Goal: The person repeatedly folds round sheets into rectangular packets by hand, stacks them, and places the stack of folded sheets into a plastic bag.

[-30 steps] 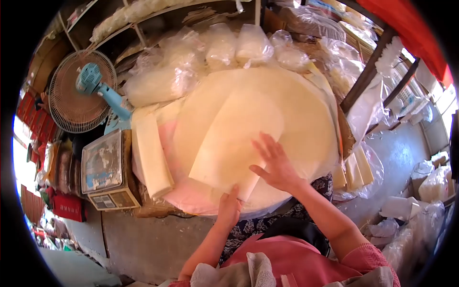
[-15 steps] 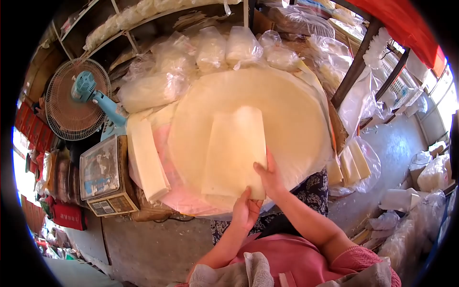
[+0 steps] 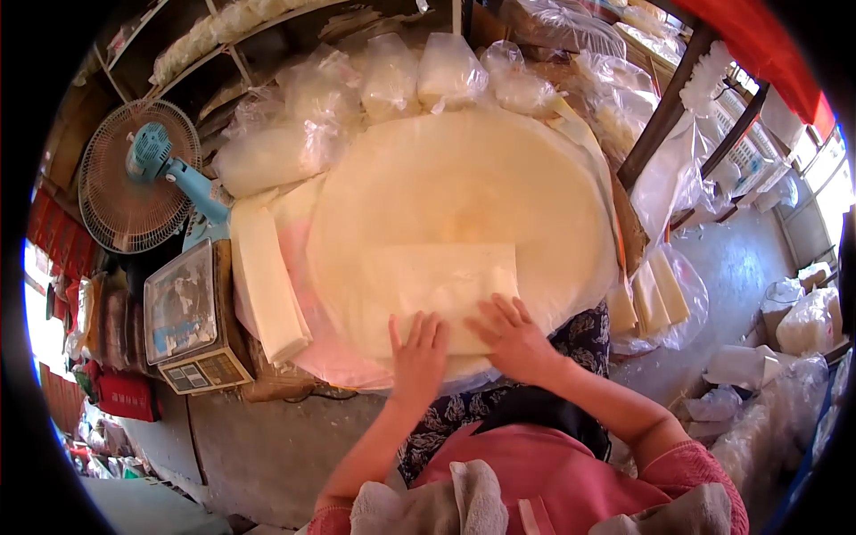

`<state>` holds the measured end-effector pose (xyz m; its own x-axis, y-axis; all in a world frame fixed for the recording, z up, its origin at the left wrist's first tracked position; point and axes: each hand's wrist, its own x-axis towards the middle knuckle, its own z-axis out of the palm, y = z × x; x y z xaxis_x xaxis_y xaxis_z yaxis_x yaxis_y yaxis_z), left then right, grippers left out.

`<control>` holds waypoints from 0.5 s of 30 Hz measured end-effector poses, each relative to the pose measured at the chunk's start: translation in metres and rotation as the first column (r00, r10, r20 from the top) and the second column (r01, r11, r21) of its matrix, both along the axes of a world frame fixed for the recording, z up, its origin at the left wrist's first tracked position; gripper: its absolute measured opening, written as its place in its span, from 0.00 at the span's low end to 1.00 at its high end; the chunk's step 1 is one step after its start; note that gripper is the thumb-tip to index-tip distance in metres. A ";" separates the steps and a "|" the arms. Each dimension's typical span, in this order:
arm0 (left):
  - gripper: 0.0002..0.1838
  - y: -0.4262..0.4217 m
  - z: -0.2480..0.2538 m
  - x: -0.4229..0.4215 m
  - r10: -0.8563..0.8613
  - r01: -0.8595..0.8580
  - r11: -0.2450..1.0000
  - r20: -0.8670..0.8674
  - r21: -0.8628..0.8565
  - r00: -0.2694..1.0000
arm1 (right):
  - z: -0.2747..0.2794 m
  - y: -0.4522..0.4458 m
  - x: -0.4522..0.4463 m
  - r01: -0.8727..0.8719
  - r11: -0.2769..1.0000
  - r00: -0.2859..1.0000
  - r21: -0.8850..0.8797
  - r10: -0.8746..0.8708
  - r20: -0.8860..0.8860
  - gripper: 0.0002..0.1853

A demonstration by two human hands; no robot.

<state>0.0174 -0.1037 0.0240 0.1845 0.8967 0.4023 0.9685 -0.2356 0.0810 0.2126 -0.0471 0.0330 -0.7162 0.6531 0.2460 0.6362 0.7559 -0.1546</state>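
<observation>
A folded cream-coloured sheet [image 3: 455, 269], thin and smooth, lies flat near the front of a large round pile of similar pale sheets [image 3: 464, 169]. My left hand [image 3: 419, 358] rests on its near left part, palm down with fingers spread. Beside it, my right hand [image 3: 515, 339] lies over the near right part, fingers also apart and a little blurred. Neither hand grips anything. To the left of the pile, a long folded bundle of the same material [image 3: 263, 281] sits on a pink and cream covering [image 3: 339, 361].
A scale [image 3: 201, 312] and a blue fan [image 3: 147, 169] stand on the left. Filled clear plastic bags [image 3: 388, 80] line the back of the pile. More folded bundles [image 3: 660, 290] lie in plastic at the right, near a dark post [image 3: 664, 120].
The folded sheet, held up at its near right edge before, now lies flat and shorter on the pile. Both hands have let go of the edge and spread flat on it.
</observation>
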 end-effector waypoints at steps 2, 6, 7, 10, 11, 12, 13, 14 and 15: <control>0.10 0.008 -0.005 -0.014 -0.087 0.090 0.995 0.069 -0.041 0.994 | 0.003 0.010 0.027 -0.071 0.992 0.997 -0.106 0.066 -0.048 0.29; 0.06 0.038 0.033 -0.026 -0.104 0.109 0.992 0.073 -0.061 0.992 | -0.006 0.030 0.049 -0.026 0.901 0.943 -0.433 -0.122 -0.309 0.23; 0.10 0.049 0.038 -0.026 -0.038 0.052 0.990 0.103 -0.131 0.994 | -0.011 0.036 0.043 0.119 0.876 0.896 -0.468 -0.298 -0.330 0.22; 0.14 0.085 0.039 -0.014 0.110 -0.130 0.965 0.097 0.228 0.989 | 0.003 0.071 0.023 0.416 0.614 0.796 -0.671 -0.603 -0.059 0.21; 0.15 0.092 0.020 -0.018 0.118 -0.131 0.978 0.085 0.165 0.989 | 0.003 0.077 0.019 0.410 0.603 0.783 -0.684 -0.618 -0.076 0.23; 0.17 0.104 -0.012 -0.026 0.127 -0.134 0.985 0.072 0.104 0.989 | 0.001 0.083 0.016 0.401 0.595 0.771 -0.697 -0.630 -0.094 0.24; 0.19 0.112 -0.031 -0.032 0.136 -0.139 0.989 0.060 0.042 0.989 | 0.000 0.087 0.012 0.393 0.586 0.758 -0.709 -0.643 -0.111 0.26; 0.18 0.113 -0.035 -0.033 0.132 -0.137 0.987 0.061 0.080 0.989 | 0.008 0.085 0.006 0.424 0.645 0.774 -0.636 -0.623 -0.116 0.27; 0.17 0.114 -0.038 -0.032 0.127 -0.134 0.984 0.063 0.117 0.990 | 0.022 0.079 -0.001 0.450 0.698 0.789 -0.557 -0.603 -0.117 0.28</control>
<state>-0.0150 0.0099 -0.0139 0.0433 0.8557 0.5156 0.9864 -0.1186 0.1140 0.2112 0.0318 0.0547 -0.1686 0.9827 -0.0773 0.7779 0.0845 -0.6226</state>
